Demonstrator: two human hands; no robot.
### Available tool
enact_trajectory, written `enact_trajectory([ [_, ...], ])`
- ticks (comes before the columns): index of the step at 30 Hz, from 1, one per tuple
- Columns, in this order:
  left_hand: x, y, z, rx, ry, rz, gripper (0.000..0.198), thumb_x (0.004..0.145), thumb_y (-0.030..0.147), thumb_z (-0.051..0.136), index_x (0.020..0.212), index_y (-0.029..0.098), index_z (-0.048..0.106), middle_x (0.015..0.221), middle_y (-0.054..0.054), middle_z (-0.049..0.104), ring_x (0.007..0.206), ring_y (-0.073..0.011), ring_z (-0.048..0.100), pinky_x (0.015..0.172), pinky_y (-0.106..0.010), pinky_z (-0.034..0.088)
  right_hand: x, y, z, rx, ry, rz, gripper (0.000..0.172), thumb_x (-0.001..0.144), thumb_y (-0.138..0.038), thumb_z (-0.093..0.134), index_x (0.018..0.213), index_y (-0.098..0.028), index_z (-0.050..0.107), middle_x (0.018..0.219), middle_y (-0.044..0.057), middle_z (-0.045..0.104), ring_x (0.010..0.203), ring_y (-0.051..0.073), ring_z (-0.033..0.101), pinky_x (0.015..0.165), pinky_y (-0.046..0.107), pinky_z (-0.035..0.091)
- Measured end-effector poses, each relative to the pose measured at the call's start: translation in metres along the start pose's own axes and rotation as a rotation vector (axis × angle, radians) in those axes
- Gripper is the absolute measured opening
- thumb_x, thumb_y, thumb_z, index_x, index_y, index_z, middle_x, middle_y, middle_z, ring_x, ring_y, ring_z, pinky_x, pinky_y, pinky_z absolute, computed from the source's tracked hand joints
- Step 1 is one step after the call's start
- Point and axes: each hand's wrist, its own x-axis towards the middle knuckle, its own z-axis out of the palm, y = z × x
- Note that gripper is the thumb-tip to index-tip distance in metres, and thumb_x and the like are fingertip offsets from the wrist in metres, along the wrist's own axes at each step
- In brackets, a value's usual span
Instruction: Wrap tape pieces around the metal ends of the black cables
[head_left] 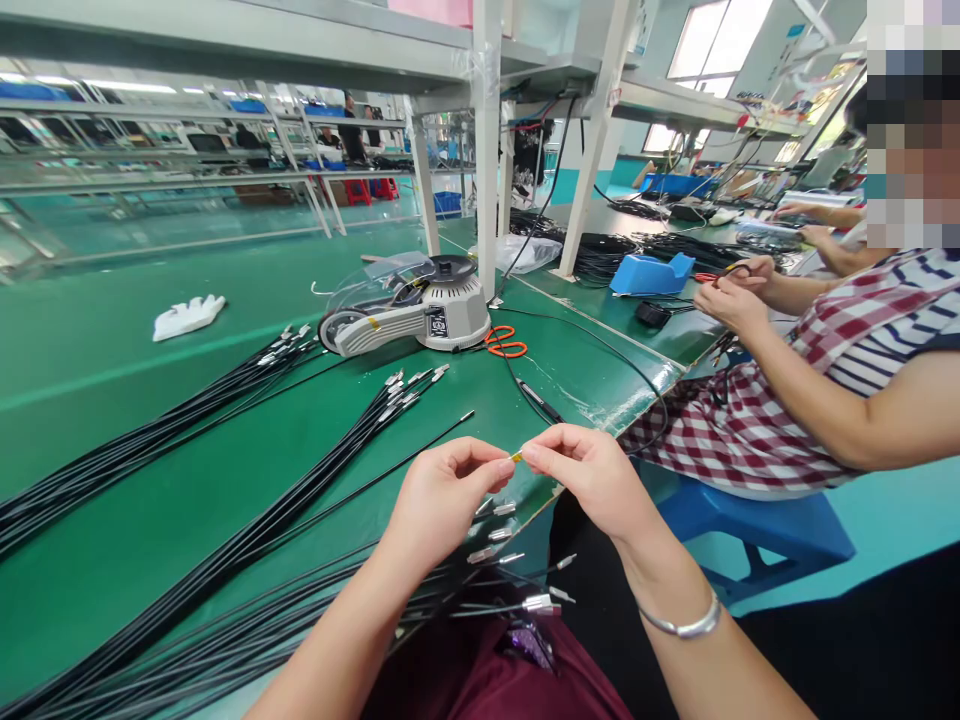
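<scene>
The machine [454,315] stands on the table [217,480]. Left of it lies a glove [189,318]; before it, cables [300,488]; at its right, scissors [500,346]; just behind its right side, a post [487,170]; farther right, a person [877,320].

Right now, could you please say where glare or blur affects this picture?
Head view: the window is washed out, glare whitens the green table near its edge, pixel blocks cover the upper right; left hand and right hand look fairly sharp.
</scene>
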Motion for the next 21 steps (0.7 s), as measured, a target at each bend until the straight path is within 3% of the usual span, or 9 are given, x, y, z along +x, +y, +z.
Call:
enact_trajectory([
  [8, -0.004, 0.001, 0.006, 0.063, 0.061, 0.048, 0.02, 0.072, 0.037, 0.064, 0.073, 0.017, 0.068, 0.067, 0.0, 0.066, 0.064, -0.0135, 0.056, 0.061, -0.023, 0.043, -0.003, 0.0, 0.003, 0.001, 0.006, -0.048, 0.017, 0.075, -0.033, 0.066, 0.071, -0.017, 0.067, 0.068, 0.001, 0.066, 0.066, 0.015, 0.059, 0.065, 0.027, 0.046],
  [15, -0.001, 0.004, -0.006, 0.056, -0.16, 0.03, 0.023, 0.074, 0.033, 0.061, 0.088, 0.017, 0.069, 0.078, -0.002, 0.069, 0.072, -0.0156, 0.06, 0.068, -0.025, 0.045, -0.004, 0.002, 0.003, -0.059, -0.017, -0.073, 0.017, 0.077, -0.033, 0.064, 0.073, -0.017, 0.069, 0.074, 0.003, 0.07, 0.071, 0.017, 0.062, 0.069, 0.029, 0.048],
  [18, -0.001, 0.0, -0.008, 0.2, -0.156, 0.025, 0.022, 0.077, 0.033, 0.056, 0.085, 0.017, 0.068, 0.073, -0.001, 0.067, 0.067, -0.0147, 0.057, 0.062, -0.024, 0.043, -0.003, 0.005, -0.001, -0.119, -0.085, -0.065, 0.02, 0.079, -0.034, 0.061, 0.075, -0.017, 0.07, 0.076, 0.004, 0.069, 0.074, 0.018, 0.062, 0.07, 0.029, 0.048],
  [21, -0.002, -0.004, -0.005, 0.35, -0.161, 0.111, 0.024, 0.083, 0.034, 0.048, 0.076, 0.019, 0.066, 0.067, 0.002, 0.062, 0.063, -0.013, 0.052, 0.058, -0.023, 0.039, -0.001, 0.007, -0.008, -0.145, -0.152, -0.047, 0.02, 0.08, -0.034, 0.06, 0.08, -0.017, 0.07, 0.08, 0.004, 0.07, 0.076, 0.017, 0.061, 0.071, 0.029, 0.047],
])
